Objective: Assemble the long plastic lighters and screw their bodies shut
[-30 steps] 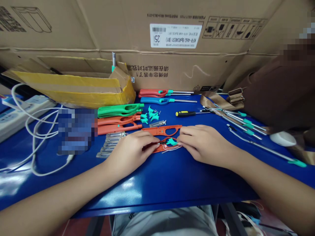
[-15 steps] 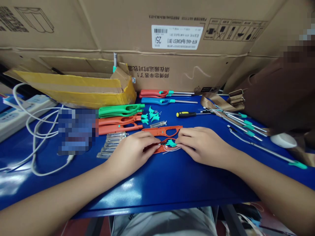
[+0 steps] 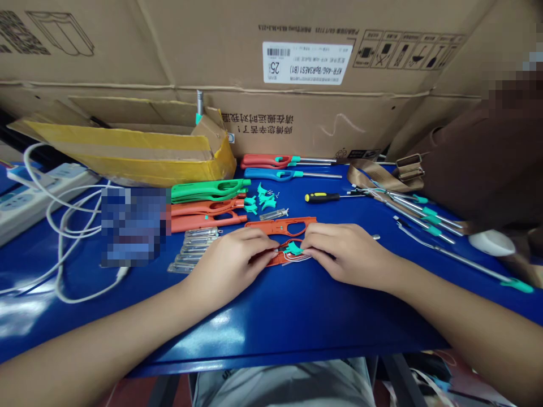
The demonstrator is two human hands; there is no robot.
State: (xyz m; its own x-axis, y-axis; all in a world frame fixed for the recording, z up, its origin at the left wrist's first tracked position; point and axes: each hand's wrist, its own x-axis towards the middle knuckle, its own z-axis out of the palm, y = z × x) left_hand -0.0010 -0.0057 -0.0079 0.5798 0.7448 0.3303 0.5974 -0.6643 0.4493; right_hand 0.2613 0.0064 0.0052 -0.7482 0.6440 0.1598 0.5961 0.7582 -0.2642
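At mid-worktop, the left hand (image 3: 231, 261) and right hand (image 3: 348, 252) each close a fingertip grip on an end of an orange plastic shell (image 3: 280, 259) carrying a teal trigger (image 3: 292, 247), flat on the glossy blue worktop (image 3: 271, 316). Bare surface runs from it to the near edge. A second orange shell (image 3: 280, 227) lies just behind, with thin metal rods (image 3: 424, 217) to the right.

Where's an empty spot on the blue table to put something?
Bare blue table lies along the near edge, in front of left hand and right hand, which hold an orange shell. Behind them it's crowded: spare shells, teal clips, screwdriver, metal rods.
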